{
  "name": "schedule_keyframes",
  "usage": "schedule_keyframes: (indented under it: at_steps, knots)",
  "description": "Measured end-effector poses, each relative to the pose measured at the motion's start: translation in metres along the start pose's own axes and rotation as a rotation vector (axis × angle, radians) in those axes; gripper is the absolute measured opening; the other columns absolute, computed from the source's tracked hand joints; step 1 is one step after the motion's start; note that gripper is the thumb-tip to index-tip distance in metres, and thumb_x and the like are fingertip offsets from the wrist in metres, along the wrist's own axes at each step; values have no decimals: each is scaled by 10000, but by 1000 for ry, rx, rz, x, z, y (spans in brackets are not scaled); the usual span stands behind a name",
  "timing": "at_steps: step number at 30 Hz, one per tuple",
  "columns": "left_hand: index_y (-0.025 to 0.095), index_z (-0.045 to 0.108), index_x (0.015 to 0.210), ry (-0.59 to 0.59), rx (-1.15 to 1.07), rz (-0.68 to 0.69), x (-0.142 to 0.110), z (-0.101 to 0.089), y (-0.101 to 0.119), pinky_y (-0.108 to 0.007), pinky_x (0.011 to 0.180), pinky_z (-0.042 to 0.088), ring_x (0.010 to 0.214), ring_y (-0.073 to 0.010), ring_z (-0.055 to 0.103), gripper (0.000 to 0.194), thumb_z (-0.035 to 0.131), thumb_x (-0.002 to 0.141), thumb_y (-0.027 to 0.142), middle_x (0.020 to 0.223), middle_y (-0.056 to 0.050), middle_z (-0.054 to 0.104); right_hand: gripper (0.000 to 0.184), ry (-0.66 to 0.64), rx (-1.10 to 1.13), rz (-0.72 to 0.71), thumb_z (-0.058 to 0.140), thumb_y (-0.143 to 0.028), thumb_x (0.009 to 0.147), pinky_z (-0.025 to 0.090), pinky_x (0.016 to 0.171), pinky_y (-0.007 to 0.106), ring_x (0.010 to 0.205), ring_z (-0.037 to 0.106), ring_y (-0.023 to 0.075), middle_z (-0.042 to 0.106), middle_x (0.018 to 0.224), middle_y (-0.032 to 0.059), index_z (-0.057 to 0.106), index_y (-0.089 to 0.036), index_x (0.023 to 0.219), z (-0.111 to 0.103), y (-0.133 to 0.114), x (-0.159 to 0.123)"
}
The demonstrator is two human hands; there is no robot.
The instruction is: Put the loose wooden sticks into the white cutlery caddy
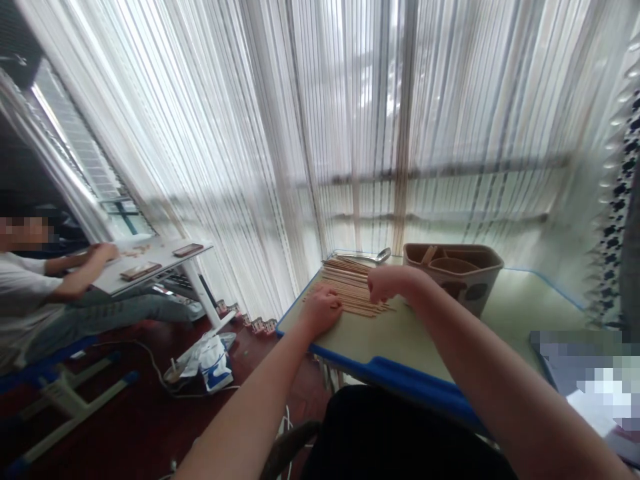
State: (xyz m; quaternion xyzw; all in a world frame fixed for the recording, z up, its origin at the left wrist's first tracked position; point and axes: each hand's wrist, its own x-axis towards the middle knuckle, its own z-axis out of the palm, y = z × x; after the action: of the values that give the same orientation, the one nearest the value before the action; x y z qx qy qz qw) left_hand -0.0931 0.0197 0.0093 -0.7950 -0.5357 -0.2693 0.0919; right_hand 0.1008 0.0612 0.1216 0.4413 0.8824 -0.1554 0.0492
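A row of thin wooden chopsticks (350, 283) lies side by side on a pale green table with a blue edge (400, 380). My left hand (320, 310) rests on the near left end of the row, fingers curled down on the sticks. My right hand (387, 283) sits over the right side of the row with its fingers closed in a pinch on the sticks; what it grips is hidden. A brown divided holder (453, 273) stands just right of that hand, and a metal spoon (367, 257) lies behind the row.
Sheer white curtains hang over the window behind the table. At the left, another person sits at a small white table (150, 260) with items on it. A white and blue bag (213, 363) and cables lie on the dark red floor. A dark chair back (390, 433) is below me.
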Motion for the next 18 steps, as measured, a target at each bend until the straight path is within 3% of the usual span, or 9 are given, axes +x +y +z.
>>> schedule_keyframes:
  at_steps: [4, 6, 10, 18]
  knots:
    - [215, 708, 817, -16, -22, 33, 0, 4, -6, -325, 925, 419, 987, -187, 541, 138, 577, 783, 243, 970, -39, 645, 209, -288, 99, 132, 670, -299, 599, 292, 423, 225, 384, 367, 61, 457, 426, -36, 575, -137, 508, 18, 17, 15]
    - [223, 713, 828, -16, -32, 68, 1, 7, -9, -324, 913, 421, 968, -181, 550, 150, 569, 798, 244, 959, -37, 649, 224, -350, 148, 172, 682, -334, 610, 283, 432, 216, 408, 362, 52, 457, 480, -45, 608, -123, 604, 24, 28, 20]
    - [234, 715, 833, -7, -18, 123, 2, 10, -10, -326, 897, 426, 960, -182, 553, 158, 561, 817, 267, 939, -37, 653, 285, -318, 133, 169, 694, -378, 615, 296, 452, 211, 445, 394, 56, 493, 549, -29, 635, -112, 701, 28, 40, 23]
    - [175, 657, 829, 22, 22, 117, 4, 10, -5, -321, 893, 432, 948, -177, 551, 158, 506, 849, 217, 916, -55, 640, 276, -164, 157, 49, 626, -396, 660, 325, 432, 215, 431, 441, 75, 532, 532, -12, 648, -124, 700, 33, 39, 35]
